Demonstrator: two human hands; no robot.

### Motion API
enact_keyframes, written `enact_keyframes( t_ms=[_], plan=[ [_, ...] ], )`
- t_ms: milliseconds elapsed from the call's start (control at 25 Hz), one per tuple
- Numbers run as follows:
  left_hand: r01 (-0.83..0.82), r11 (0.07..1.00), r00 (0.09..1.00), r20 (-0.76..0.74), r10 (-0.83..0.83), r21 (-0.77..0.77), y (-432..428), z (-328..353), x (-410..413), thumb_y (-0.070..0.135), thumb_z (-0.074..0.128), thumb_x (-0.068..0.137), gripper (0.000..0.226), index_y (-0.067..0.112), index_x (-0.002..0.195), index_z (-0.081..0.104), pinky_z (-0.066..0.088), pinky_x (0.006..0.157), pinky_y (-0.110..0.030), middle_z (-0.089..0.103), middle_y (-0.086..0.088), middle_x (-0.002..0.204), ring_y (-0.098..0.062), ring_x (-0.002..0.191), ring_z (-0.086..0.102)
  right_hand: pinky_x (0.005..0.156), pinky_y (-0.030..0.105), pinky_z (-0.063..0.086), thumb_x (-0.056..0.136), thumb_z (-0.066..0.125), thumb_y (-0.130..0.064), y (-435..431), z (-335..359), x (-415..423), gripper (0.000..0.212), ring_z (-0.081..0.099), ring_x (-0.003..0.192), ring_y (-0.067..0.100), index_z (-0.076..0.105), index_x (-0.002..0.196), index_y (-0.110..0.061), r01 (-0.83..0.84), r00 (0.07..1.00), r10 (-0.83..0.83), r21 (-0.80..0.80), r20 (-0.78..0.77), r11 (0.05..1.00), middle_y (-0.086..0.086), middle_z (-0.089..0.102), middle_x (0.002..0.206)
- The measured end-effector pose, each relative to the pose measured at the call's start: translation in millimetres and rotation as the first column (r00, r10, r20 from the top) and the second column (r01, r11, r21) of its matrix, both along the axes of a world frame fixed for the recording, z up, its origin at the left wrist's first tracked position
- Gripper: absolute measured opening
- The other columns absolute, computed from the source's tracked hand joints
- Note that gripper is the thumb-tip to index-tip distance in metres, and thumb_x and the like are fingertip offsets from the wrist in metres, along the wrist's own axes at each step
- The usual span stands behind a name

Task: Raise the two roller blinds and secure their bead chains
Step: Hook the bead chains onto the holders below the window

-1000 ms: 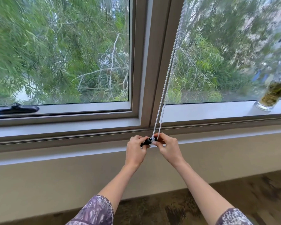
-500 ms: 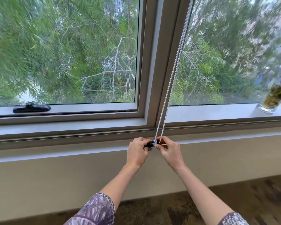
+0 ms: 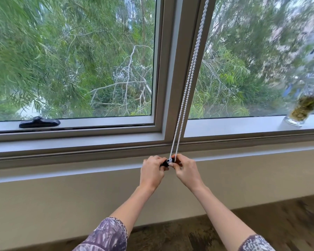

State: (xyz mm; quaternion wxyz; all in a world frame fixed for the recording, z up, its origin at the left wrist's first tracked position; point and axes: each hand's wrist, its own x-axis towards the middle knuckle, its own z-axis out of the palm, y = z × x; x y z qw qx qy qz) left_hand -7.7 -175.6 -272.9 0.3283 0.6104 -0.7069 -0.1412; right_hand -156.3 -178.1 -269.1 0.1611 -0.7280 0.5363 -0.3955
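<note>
Below the wide window (image 3: 159, 134), its panes full of green trees, a white bead chain (image 3: 188, 82) runs taut down the centre post (two strands side by side). Left hand (image 3: 151, 172) and right hand (image 3: 186, 170) meet at its lower end, fingers pinched shut on a small black clip (image 3: 166, 163) holding the loop.

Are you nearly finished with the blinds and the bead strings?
Nearly, it seems. No blind covers either window pane, so the raising looks done. In hand: the left hand and right hand both pinch a small black clip at the bottom of the white bead chain, below the sill. Whether it has fastened I cannot tell. A second chain is not in view.
</note>
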Motion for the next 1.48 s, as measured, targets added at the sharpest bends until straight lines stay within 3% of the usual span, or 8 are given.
enact_keyframes(
  t_ms=[160, 400, 480, 600, 720, 1080, 1320, 1480],
  plan=[
    [-0.047, 0.999, 0.999, -0.016, 0.047, 0.001, 5.7, -3.3, -4.4, 0.013, 0.057, 0.082, 0.029, 0.030, 0.100, 0.072, 0.036, 0.082, -0.030, 0.071, 0.009, 0.097, -0.016, 0.096, 0.057, 0.065, 0.029, 0.044, 0.085, 0.064, -0.017, -1.8, -0.4, 5.3, 0.006, 0.062, 0.073, 0.022, 0.062, 0.087, -0.011, 0.048, 0.996, -0.047, 0.005, -0.072, 0.999, 0.002, 0.069, 0.079],
    [-0.066, 0.997, 0.993, -0.098, 0.069, 0.038, 5.7, -4.9, -10.8, 0.016, 0.062, 0.080, 0.023, 0.030, 0.095, 0.072, 0.042, 0.075, -0.030, 0.072, 0.006, 0.091, -0.018, 0.090, 0.062, 0.072, 0.035, 0.055, 0.083, 0.066, -0.021, -1.6, -0.5, 3.7, 0.008, 0.067, 0.076, 0.017, 0.063, 0.087, -0.015, 0.038, 0.999, -0.038, 0.060, 0.004, 0.998, -0.002, 0.071, 0.082],
    [-0.066, 0.994, 0.972, -0.220, 0.084, 0.089, 7.1, -7.3, -13.7, 0.020, 0.064, 0.080, 0.021, 0.030, 0.096, 0.073, 0.051, 0.076, -0.032, 0.074, 0.005, 0.092, -0.019, 0.089, 0.065, 0.074, 0.031, 0.056, 0.083, 0.068, -0.019, 0.0, -3.1, 6.4, 0.008, 0.069, 0.077, 0.012, 0.064, 0.090, -0.017, 0.025, 0.996, -0.032, 0.083, 0.088, 0.996, -0.004, 0.072, 0.084],
    [-0.055, 0.990, 0.943, -0.320, 0.094, 0.129, 8.6, -11.1, -16.6, 0.023, 0.065, 0.079, 0.023, 0.032, 0.099, 0.072, 0.055, 0.079, -0.033, 0.075, 0.009, 0.095, -0.013, 0.091, 0.068, 0.072, 0.014, 0.052, 0.081, 0.070, -0.014, 3.8, -8.1, 10.5, 0.014, 0.068, 0.077, 0.003, 0.066, 0.094, -0.020, 0.037, 0.980, -0.050, 0.075, 0.195, 0.997, -0.006, 0.073, 0.084],
    [-0.065, 0.988, 0.933, -0.342, 0.111, 0.143, 8.1, -9.2, -18.5, 0.022, 0.065, 0.079, 0.026, 0.031, 0.102, 0.073, 0.054, 0.083, -0.031, 0.076, 0.010, 0.096, -0.010, 0.093, 0.069, 0.068, 0.005, 0.047, 0.079, 0.071, -0.013, 2.8, -7.0, 12.4, 0.017, 0.068, 0.077, 0.001, 0.069, 0.095, -0.020, 0.046, 0.962, -0.071, 0.099, 0.263, 0.994, -0.007, 0.073, 0.084],
    [-0.067, 0.976, 0.886, -0.437, 0.154, 0.208, 13.1, -12.1, -27.5, 0.017, 0.063, 0.079, 0.030, 0.031, 0.103, 0.074, 0.054, 0.083, -0.028, 0.077, 0.007, 0.093, -0.009, 0.091, 0.070, 0.071, 0.007, 0.048, 0.078, 0.072, -0.009, 2.2, -10.8, 9.7, 0.016, 0.067, 0.077, 0.005, 0.070, 0.094, -0.010, 0.084, 0.953, -0.114, 0.117, 0.280, 0.990, 0.000, 0.074, 0.087],
    [-0.054, 0.973, 0.889, -0.434, 0.149, 0.225, 15.5, -8.6, -29.9, 0.019, 0.060, 0.082, 0.029, 0.032, 0.105, 0.072, 0.054, 0.085, -0.032, 0.077, 0.007, 0.094, -0.011, 0.092, 0.070, 0.069, 0.008, 0.049, 0.077, 0.073, -0.011, 5.2, -9.7, 7.2, 0.018, 0.066, 0.079, -0.002, 0.069, 0.092, -0.021, 0.073, 0.948, -0.111, 0.136, 0.297, 0.988, -0.010, 0.071, 0.083],
    [-0.076, 0.967, 0.903, -0.395, 0.171, 0.244, 22.4, -13.8, -31.2, 0.018, 0.059, 0.082, 0.031, 0.033, 0.106, 0.072, 0.053, 0.081, -0.026, 0.077, 0.005, 0.097, -0.014, 0.093, 0.069, 0.068, 0.005, 0.046, 0.076, 0.073, -0.008, 10.1, -20.1, 8.3, 0.021, 0.065, 0.079, -0.005, 0.070, 0.089, -0.024, 0.072, 0.952, -0.116, 0.162, 0.284, 0.984, -0.012, 0.069, 0.080]
  ],
)
